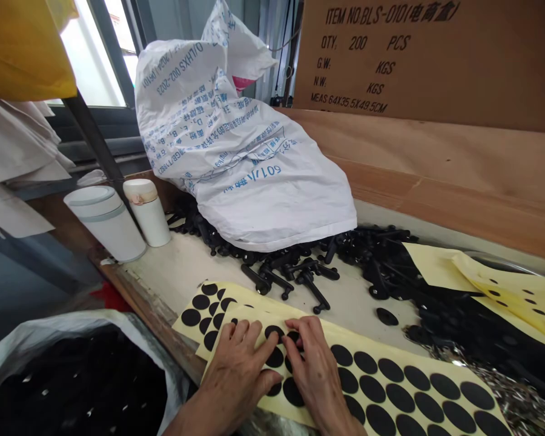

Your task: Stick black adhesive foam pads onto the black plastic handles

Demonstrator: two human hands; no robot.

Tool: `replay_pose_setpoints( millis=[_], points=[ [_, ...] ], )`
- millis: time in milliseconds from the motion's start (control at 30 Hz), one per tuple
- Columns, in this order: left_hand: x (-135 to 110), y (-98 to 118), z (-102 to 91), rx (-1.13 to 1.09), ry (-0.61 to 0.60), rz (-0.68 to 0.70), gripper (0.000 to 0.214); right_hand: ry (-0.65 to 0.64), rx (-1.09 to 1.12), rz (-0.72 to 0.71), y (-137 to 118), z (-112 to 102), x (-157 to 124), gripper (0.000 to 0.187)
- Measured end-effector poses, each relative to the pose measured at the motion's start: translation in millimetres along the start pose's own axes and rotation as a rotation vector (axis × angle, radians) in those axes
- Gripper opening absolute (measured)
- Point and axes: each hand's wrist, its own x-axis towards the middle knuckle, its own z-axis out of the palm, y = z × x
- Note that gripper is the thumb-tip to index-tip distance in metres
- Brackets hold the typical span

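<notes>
Braced the dotted sheet [360, 376] by the near edge of the surface [163, 272] with the left hand [237, 366], digits apart, probably against slipping; couldn't tell the grip of the right hand [317, 366].

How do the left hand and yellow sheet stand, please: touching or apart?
Touching: the head view shows the left hand's spread fingers resting on the yellow sheet.

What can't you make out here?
Head view:
Count of black discs on the yellow sheet: left hand and right hand cover some; bottom edge crops others.
Black parts further back: white sack covers some.
Carton: top and right edges crop it.
Lower-left bag: contents dark, cropped left and below.
</notes>
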Motion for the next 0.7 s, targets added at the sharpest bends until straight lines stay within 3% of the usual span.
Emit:
replay_pose_setpoints(
  millis=[100, 267, 367, 500, 600, 700],
  points=[
    [1, 3, -0.6, 0.000, -0.027, -0.009, 0.043, 0.002, 0.066, -0.002, -1, 1, 0, 0.015],
    [3, 4, -0.3, -0.034, -0.038, -0.033, 0.036, -0.111, 0.143, 0.121, -9, -5, 8, 0.014],
    [-1, -4, -1.2, -0.155, -0.002, -0.030, 0.028, -0.190, 0.234, 0.100, -13, -15, 10, 0.014],
    [-7, -14, -7.8, -0.442, 0.044, -0.216, 0.029, -0.290, 0.462, 0.073, -16, -30, 12, 0.012],
    [0, -10, -15.2, -0.622, 0.061, -0.322, 0.009, -0.331, 0.592, 0.118, -14, -35, 15, 0.014],
    [13, -2, -21.3, -0.754, 0.115, -0.380, 0.012, -0.230, 0.686, 0.221, -3, -31, 16, 0.016]
  ],
)
